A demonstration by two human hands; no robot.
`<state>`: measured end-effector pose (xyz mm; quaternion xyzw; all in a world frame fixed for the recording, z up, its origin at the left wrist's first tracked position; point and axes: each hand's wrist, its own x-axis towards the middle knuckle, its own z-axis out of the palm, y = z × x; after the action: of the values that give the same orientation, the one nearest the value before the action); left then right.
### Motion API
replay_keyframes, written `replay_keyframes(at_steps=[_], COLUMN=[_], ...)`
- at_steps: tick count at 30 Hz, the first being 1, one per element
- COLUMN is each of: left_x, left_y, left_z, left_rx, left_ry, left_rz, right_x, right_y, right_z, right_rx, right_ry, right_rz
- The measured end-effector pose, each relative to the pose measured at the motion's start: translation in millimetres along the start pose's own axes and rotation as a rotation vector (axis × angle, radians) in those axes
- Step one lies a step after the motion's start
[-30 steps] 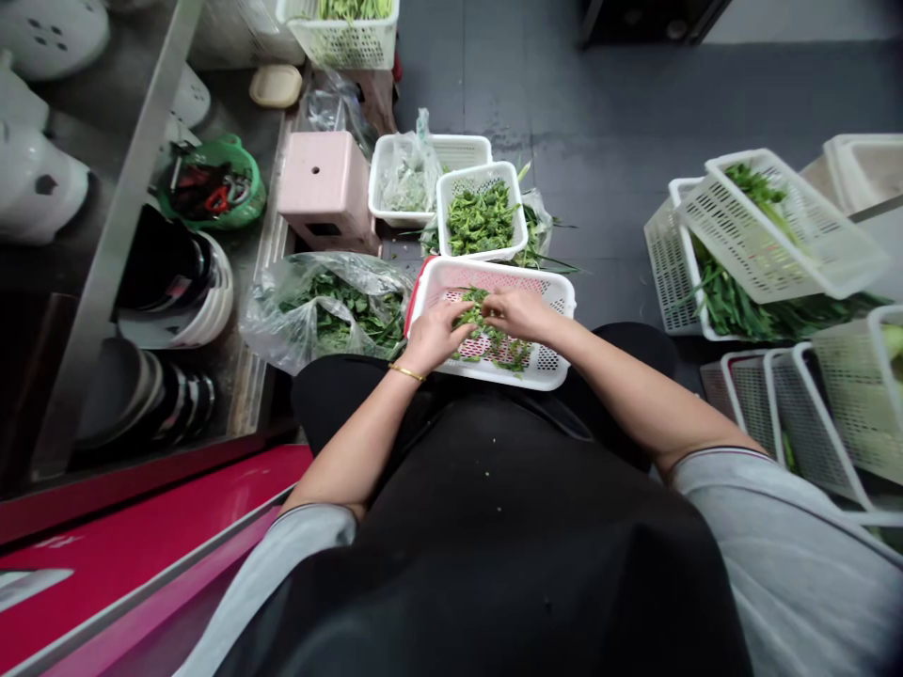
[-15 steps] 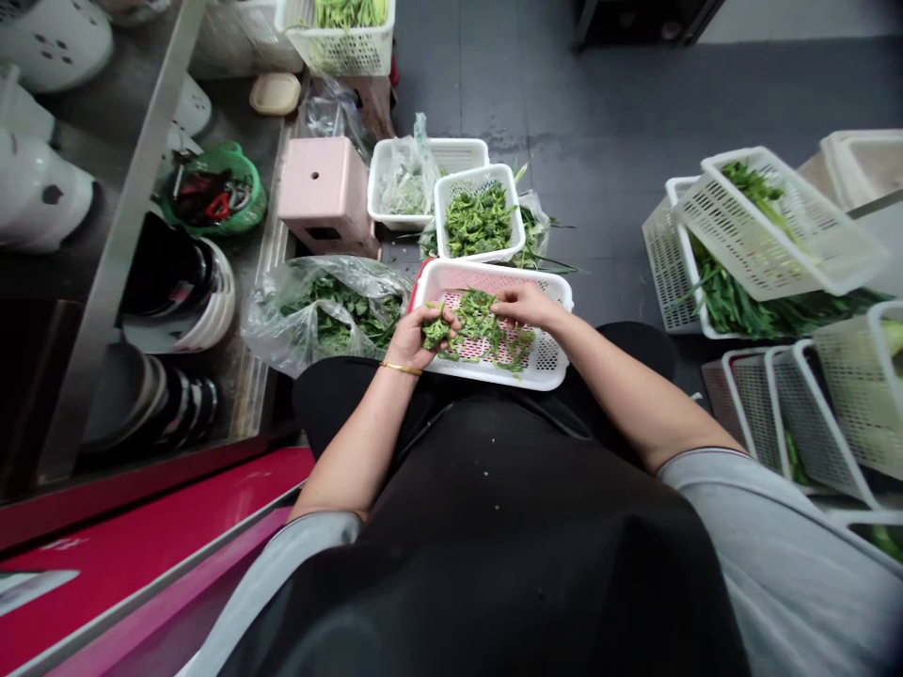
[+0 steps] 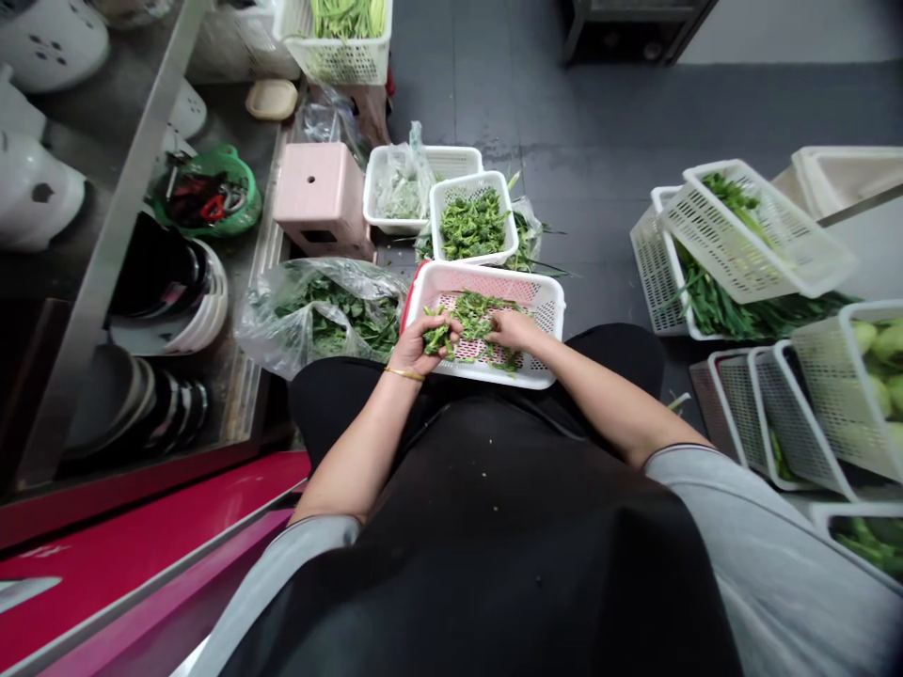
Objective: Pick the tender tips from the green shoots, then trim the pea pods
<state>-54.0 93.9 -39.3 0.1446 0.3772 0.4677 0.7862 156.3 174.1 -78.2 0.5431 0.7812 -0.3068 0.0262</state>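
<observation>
Across the dark-clothed lap (image 3: 331, 390), a rigid white basket (image 3: 526, 380) with a pierced floor holds straggly greens (image 3: 474, 315). The left hand (image 3: 415, 346) closes round a small bunch (image 3: 435, 337); the right hand (image 3: 514, 331) bends its fingers at the greens — gripping or not, I cannot tell. Work looks partway: these and a crinkly clear bag (image 3: 260, 324) of leaves (image 3: 345, 320) seem left, while a smaller basket (image 3: 480, 259) beyond holds a finished-looking heap (image 3: 474, 226).

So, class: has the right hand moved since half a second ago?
Yes: judged against the stool, the right hand has moved down the picture, toward the person.
</observation>
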Motion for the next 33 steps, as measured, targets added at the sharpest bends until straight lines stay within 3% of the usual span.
replay_keyframes(at_steps=[3, 8, 11, 13, 16, 19, 21, 26, 29, 31, 33], left_x=[0, 8, 13, 14, 11, 6, 4, 13, 19, 19, 16], left_y=[-1, -12, -20, -21, -13, -2, 3, -3, -10, -13, -12], left_z=[-3.5, 5.8, 11.6, 10.2, 2.5, -4.0, -5.6, 0.6, 8.4, 10.7, 9.5], left_rx=[0.007, 0.111, 0.152, 0.183, 0.187, 0.191, 0.250, 0.530, 0.529, 0.426, 0.330], left_ry=[-0.021, -0.012, -0.046, -0.034, 0.045, 0.137, 0.188, 0.174, 0.110, 0.080, 0.046], left_rz=[-0.006, -0.008, -0.028, -0.028, -0.002, 0.052, 0.087, 0.117, 0.090, 0.064, 0.036], right_x=[0, -20, -26, -20, -1, 13, 13, -10, -23, -25, -25], right_y=[-1, -34, -51, -50, -33, -14, -10, -31, -49, -53, -50], right_z=[-7, -34, -32, -25, -10, -1, -6, -43, -55, -51, -40], right_rx=[0.067, 0.713, 0.857, 0.806, 0.398, -0.033, -0.111, -0.048, 0.168, 0.442, 0.675], right_ry=[-0.028, -0.019, -0.031, -0.022, 0.067, -0.033, -0.059, 0.039, 0.037, 0.046, 0.064], right_rz=[-0.029, -0.089, -0.174, -0.181, -0.080, -0.032, -0.064, -0.302, -0.421, -0.384, -0.250])
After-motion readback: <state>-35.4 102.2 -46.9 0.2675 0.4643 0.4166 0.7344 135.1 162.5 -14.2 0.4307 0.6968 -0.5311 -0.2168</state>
